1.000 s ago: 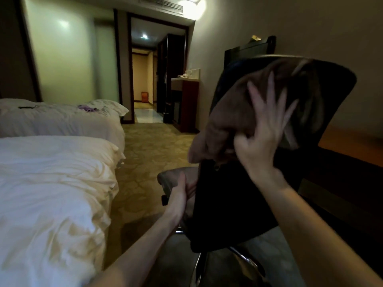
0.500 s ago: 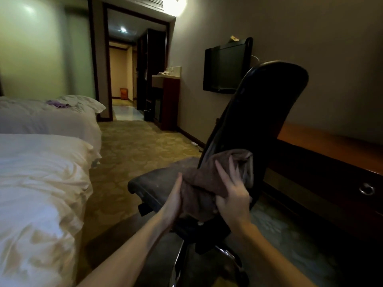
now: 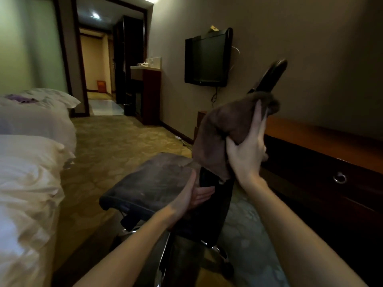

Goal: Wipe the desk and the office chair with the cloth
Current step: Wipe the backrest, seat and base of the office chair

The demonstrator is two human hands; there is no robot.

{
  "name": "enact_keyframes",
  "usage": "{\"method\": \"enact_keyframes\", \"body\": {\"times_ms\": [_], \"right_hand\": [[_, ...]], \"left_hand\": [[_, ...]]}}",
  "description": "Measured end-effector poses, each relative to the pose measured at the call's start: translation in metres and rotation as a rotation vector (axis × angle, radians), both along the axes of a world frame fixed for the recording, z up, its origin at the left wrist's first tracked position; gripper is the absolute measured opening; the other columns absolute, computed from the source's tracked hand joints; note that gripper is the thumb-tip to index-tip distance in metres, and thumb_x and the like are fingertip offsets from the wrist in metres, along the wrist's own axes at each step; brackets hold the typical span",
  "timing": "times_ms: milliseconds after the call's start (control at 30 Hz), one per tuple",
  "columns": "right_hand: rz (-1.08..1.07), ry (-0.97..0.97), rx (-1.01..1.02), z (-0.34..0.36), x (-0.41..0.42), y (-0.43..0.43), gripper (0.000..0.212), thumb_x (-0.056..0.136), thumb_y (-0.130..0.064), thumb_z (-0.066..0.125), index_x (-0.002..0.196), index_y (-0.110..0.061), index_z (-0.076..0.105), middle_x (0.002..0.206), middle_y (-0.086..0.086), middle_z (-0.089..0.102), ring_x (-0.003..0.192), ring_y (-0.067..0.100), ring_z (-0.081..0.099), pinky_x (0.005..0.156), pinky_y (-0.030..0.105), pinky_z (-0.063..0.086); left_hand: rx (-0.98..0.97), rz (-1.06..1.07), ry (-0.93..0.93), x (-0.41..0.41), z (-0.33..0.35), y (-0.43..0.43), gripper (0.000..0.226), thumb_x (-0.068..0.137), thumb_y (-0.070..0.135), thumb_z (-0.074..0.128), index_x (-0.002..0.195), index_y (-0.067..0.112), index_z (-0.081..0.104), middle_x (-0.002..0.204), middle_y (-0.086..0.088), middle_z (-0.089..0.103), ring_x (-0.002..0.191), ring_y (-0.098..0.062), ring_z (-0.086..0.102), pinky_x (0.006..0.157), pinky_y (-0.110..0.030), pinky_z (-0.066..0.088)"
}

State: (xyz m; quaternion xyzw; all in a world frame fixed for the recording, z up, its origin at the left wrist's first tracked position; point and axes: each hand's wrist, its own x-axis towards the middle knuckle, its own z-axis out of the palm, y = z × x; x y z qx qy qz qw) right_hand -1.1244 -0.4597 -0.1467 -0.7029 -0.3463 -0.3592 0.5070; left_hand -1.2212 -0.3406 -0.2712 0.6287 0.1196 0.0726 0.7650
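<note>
Head view: right hand (image 3: 246, 156), thumb hooked round the cloth (image 3: 223, 129), presses it against the chair back (image 3: 271, 77) while left hand (image 3: 192, 195), fingers nearly straight, braces the seat (image 3: 151, 183); chair wiping looks midway, desk (image 3: 310, 137) apparently remaining.

The dull brown towelling cloth (image 3: 223, 129) hides the middle of the back of the black padded office chair (image 3: 153, 183), whose chrome base is blurred and partly covered by both forearms. The dark wooden tabletop (image 3: 310, 137) and the white-sheeted bed (image 3: 27, 183) run off the frame edges. The small items on the far counter (image 3: 145, 68) are too small to identify.
</note>
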Motion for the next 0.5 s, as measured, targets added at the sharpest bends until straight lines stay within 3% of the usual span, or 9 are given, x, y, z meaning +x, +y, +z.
{"method": "enact_keyframes", "body": {"times_ms": [167,300,400,500], "right_hand": [[-0.073,-0.047,-0.170,-0.033,0.022,-0.021,0.109,0.084,-0.023,0.073,0.158,-0.042,-0.004,0.170,0.006,-0.001,0.125,0.047,0.054,0.085,0.056,0.055],[-0.061,-0.042,-0.212,-0.023,0.042,-0.044,0.102,0.085,-0.022,0.073,0.158,-0.042,0.006,0.169,0.005,0.012,0.128,0.038,0.053,0.091,0.051,0.052],[0.053,-0.061,0.027,-0.020,0.047,-0.060,0.078,0.084,-0.017,0.062,0.155,-0.032,0.034,0.159,0.007,0.039,0.140,0.016,0.044,0.111,0.040,0.043],[0.148,-0.084,0.304,-0.007,0.036,-0.062,0.079,0.074,-0.006,0.056,0.150,-0.024,0.044,0.153,0.007,0.046,0.144,0.021,0.041,0.115,0.046,0.040]], "left_hand": [[0.026,0.020,0.011,0.001,-0.009,0.006,0.101,0.056,0.091,0.035,0.114,0.017,0.072,0.133,-0.013,0.067,0.123,-0.018,0.063,0.121,-0.033,0.033],[0.049,0.084,0.031,-0.004,-0.004,0.027,0.090,0.069,0.085,0.033,0.110,0.016,0.074,0.118,-0.010,0.075,0.113,-0.014,0.069,0.109,-0.026,0.045],[0.071,0.136,0.025,-0.003,0.003,0.047,0.086,0.089,0.077,0.023,0.116,0.013,0.073,0.115,-0.007,0.076,0.111,-0.011,0.070,0.092,-0.019,0.050],[0.057,0.174,0.012,0.012,0.007,0.057,0.079,0.100,0.067,0.020,0.118,0.011,0.072,0.115,-0.005,0.077,0.110,-0.011,0.071,0.085,-0.019,0.050]]}}
